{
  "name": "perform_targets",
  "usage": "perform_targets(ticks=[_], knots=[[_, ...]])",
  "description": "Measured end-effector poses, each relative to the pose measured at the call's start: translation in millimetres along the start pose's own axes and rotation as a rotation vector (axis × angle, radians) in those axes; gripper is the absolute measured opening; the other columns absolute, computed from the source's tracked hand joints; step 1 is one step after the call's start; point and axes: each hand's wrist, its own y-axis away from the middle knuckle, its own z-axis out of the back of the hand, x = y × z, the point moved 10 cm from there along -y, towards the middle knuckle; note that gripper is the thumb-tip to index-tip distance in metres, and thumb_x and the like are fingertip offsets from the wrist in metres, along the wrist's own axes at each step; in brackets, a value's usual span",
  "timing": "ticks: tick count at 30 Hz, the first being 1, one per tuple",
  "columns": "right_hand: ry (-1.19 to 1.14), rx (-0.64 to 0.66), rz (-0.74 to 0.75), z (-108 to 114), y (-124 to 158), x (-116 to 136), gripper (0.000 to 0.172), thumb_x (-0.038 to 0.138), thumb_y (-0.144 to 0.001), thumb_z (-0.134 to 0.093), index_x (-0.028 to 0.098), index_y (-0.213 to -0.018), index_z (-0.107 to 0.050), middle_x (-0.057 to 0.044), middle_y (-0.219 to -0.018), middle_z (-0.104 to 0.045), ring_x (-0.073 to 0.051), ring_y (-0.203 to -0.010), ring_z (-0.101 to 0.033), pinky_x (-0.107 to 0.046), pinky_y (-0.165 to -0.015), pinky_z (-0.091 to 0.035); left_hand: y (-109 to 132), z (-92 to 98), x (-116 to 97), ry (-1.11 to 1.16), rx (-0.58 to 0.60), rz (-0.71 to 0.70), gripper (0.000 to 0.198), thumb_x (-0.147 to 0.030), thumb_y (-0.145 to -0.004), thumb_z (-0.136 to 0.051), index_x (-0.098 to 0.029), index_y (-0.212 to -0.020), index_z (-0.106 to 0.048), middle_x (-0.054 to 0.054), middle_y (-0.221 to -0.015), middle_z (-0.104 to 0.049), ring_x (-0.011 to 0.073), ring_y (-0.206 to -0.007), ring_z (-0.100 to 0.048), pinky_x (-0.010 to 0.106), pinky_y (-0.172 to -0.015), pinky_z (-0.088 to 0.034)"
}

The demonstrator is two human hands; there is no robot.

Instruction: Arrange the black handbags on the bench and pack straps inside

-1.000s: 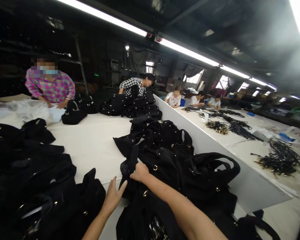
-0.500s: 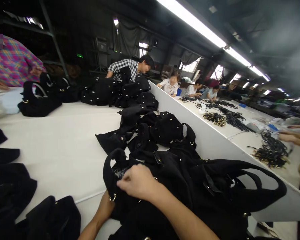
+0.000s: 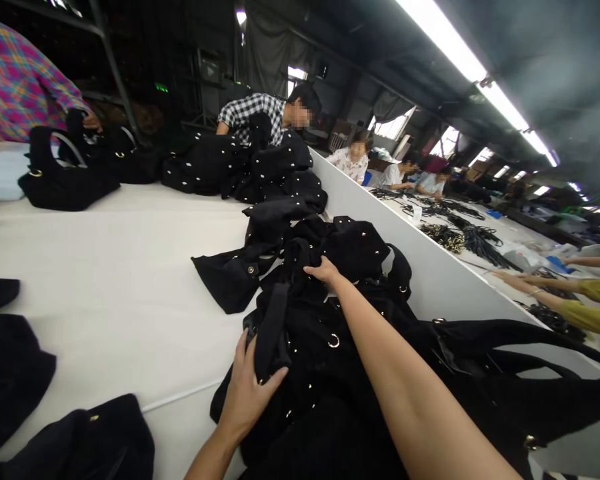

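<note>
A heap of black studded bags [image 3: 350, 347] with gold rings lies along the right side of the white table [image 3: 120, 280], against a white divider wall [image 3: 430, 273]. My left hand [image 3: 247, 393] grips a folded black strap at the near edge of the closest bag. My right hand [image 3: 323, 272] reaches farther out, with the arm stretched over the heap. Its fingers pinch the black fabric of a bag farther up the pile.
More black bags [image 3: 10, 373] lie at the near left, and others [image 3: 70, 177] at the far end. A person in a plaid pink shirt [image 3: 23, 90] and one in a checked shirt [image 3: 257, 113] work there. Beyond the divider, people handle black straps [image 3: 473, 240]; a yellow-sleeved arm [image 3: 570, 293] reaches in.
My right hand has let go of the near bag's rim and stretched forward to a farther bag. My left hand has come up onto a strap of the near bag.
</note>
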Motion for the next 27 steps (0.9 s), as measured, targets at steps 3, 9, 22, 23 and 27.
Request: perform_targets(ticks=[3, 9, 22, 23, 27], knots=[[0.026, 0.031, 0.003, -25, 0, -15, 0.063, 0.05, -0.079, -0.079, 0.011, -0.127, -0.066, -0.017, -0.123, -0.064, -0.027, -0.111, -0.064, -0.032, -0.092, -0.052, -4, -22.0, 16, -0.077, 0.049, -0.072, 0.078, -0.058, -0.087, -0.063, -0.02, -0.149, -0.036, 0.015, -0.162, -0.019, 0.0315, -0.15, -0.024, 0.054, -0.125, -0.025], [0.084, -0.008, 0.061, -36, 13, 2, 0.026, 0.036, -0.087, -0.072, 0.013, -0.098, -0.072, -0.012, -0.118, -0.064, -0.024, -0.109, -0.062, -0.033, -0.09, -0.05, -10, -16.3, 33, -0.103, 0.046, -0.078, 0.081, -0.063, -0.086, -0.062, -0.019, -0.149, -0.036, 0.018, -0.157, -0.027, 0.0362, -0.145, -0.03, 0.058, -0.121, -0.028], [-0.186, -0.283, 0.3, 39, 36, 51, 0.011, 0.021, -0.091, -0.064, 0.014, -0.083, -0.068, -0.009, -0.109, -0.068, -0.019, -0.097, -0.064, -0.029, -0.092, -0.047, 3, 25.9, 2, 0.084, -0.071, 0.071, 0.09, -0.053, -0.081, -0.065, -0.019, -0.154, -0.024, 0.014, -0.158, -0.033, 0.0317, -0.147, -0.031, 0.051, -0.124, -0.024], [-0.23, -0.322, 0.337, 49, 43, 59, 0.012, 0.019, -0.09, -0.062, 0.015, -0.082, -0.069, -0.009, -0.111, -0.068, -0.019, -0.098, -0.064, -0.027, -0.092, -0.047, 3, 29.5, -1, 0.106, -0.053, 0.076, 0.09, -0.053, -0.081, -0.065, -0.018, -0.154, -0.026, 0.014, -0.158, -0.033, 0.0311, -0.147, -0.031, 0.05, -0.124, -0.024], [-0.404, -0.487, 0.46, 100, 76, 92, 0.017, 0.018, -0.089, -0.056, 0.013, -0.082, -0.072, -0.011, -0.108, -0.068, -0.021, -0.097, -0.065, -0.027, -0.092, -0.048, 3, 35.1, -13, 0.132, 0.083, 0.059, 0.088, -0.056, -0.082, -0.06, -0.015, -0.153, -0.027, 0.014, -0.159, -0.033, 0.0283, -0.149, -0.028, 0.047, -0.126, -0.021]])
